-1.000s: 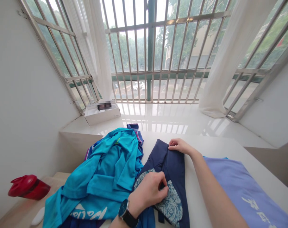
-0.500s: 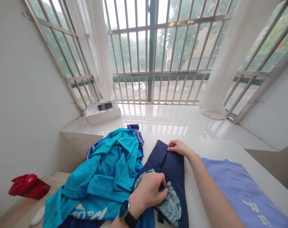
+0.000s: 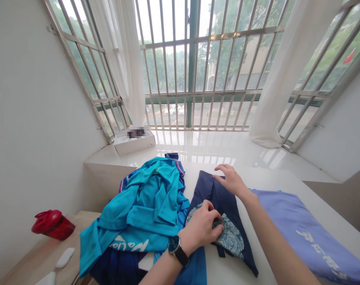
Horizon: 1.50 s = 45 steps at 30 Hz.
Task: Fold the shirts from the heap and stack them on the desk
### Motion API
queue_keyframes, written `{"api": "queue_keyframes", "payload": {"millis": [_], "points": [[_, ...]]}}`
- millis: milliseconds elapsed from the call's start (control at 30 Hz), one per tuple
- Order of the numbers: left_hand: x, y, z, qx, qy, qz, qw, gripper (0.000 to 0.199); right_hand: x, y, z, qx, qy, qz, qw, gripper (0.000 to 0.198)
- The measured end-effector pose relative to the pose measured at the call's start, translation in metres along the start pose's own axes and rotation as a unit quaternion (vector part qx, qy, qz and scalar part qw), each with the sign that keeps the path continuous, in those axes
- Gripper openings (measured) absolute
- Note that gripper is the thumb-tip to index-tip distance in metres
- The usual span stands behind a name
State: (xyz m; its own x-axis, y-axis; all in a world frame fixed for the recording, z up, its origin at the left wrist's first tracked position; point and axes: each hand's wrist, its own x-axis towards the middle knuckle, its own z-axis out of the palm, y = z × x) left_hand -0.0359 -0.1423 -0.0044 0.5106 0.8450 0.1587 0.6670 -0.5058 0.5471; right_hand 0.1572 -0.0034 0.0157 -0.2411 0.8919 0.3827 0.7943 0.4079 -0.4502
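Note:
A folded navy garment (image 3: 203,186) with a pale blue paisley panel (image 3: 232,237) lies on the white surface in front of me. My left hand (image 3: 205,223), with a black watch on the wrist, rests over the paisley panel. Its fingers are curved, with a gap between thumb and forefinger. At the garment's far edge my right hand (image 3: 230,180) is raised, fingers spread, nothing in them. To the left is a rumpled heap of clothes topped by a turquoise long-sleeved shirt (image 3: 147,206) with white lettering. A folded lavender shirt (image 3: 295,221) lies to the right.
On a wooden surface (image 3: 88,217) at the lower left stand a red lidded cup (image 3: 54,225) and a white oval object (image 3: 65,257). A white box (image 3: 135,144) sits on the window sill (image 3: 198,144). Barred windows and white curtains (image 3: 269,95) close off the far side.
My right hand has let go of the garment's far edge and lifted, fingers spreading. My left hand's pinch has loosened. The garment's near corner now flares to the right. The view has shifted slightly.

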Motion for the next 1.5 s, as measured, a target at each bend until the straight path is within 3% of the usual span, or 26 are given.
{"api": "queue_keyframes", "payload": {"millis": [133, 333, 467, 567, 633, 700, 867, 1000, 1100, 1200, 1300, 1400, 1500], "points": [[-0.01, 0.0, 0.005, 0.093, 0.029, 0.047, 0.994, 0.037, -0.066, -0.031, -0.012, 0.021, -0.015, -0.039, 0.999, 0.024], [-0.014, 0.0, 0.022, 0.127, -0.007, 0.06, 0.99, 0.063, -0.156, -0.034, 0.014, -0.047, -0.092, -0.031, 0.994, 0.055], [-0.015, -0.005, 0.006, 0.018, -0.047, 0.083, 0.995, 0.073, -0.17, -0.027, 0.022, -0.093, -0.105, -0.052, 0.989, 0.057], [-0.022, -0.015, -0.013, -0.044, -0.001, 0.051, 0.998, 0.061, -0.17, -0.03, 0.018, -0.116, -0.109, -0.063, 0.985, 0.058], [-0.032, -0.02, -0.021, -0.009, 0.019, 0.008, 1.0, 0.053, -0.169, -0.038, 0.014, -0.123, -0.111, -0.059, 0.984, 0.059], [-0.046, -0.019, -0.023, 0.042, -0.007, -0.008, 0.999, 0.055, -0.173, -0.047, 0.01, -0.123, -0.102, -0.038, 0.986, 0.057], [-0.091, 0.003, -0.017, 0.1, -0.072, 0.029, 0.992, 0.075, -0.217, -0.066, -0.01, -0.087, -0.113, 0.004, 0.99, 0.052], [-0.127, 0.015, -0.009, 0.142, -0.106, 0.052, 0.983, 0.091, -0.278, -0.07, -0.034, -0.037, -0.18, -0.051, 0.982, 0.092], [-0.144, 0.011, -0.002, 0.19, -0.111, 0.078, 0.972, 0.08, -0.313, -0.064, -0.041, -0.029, -0.181, -0.084, 0.979, 0.11], [-0.15, 0.007, 0.001, 0.196, -0.092, 0.102, 0.971, 0.079, -0.327, -0.049, -0.035, -0.057, -0.132, -0.128, 0.981, 0.094], [-0.149, 0.01, -0.006, 0.134, -0.079, 0.133, 0.979, 0.071, -0.326, -0.038, -0.029, -0.047, -0.081, -0.155, 0.983, 0.082], [-0.143, 0.019, -0.024, 0.025, -0.068, 0.138, 0.988, 0.048, -0.316, -0.039, -0.032, 0.042, -0.037, -0.119, 0.991, 0.057], [-0.121, 0.021, -0.043, -0.103, -0.024, 0.07, 0.992, 0.019, -0.293, -0.046, -0.043, 0.183, -0.035, -0.031, 0.982, 0.031]]}}
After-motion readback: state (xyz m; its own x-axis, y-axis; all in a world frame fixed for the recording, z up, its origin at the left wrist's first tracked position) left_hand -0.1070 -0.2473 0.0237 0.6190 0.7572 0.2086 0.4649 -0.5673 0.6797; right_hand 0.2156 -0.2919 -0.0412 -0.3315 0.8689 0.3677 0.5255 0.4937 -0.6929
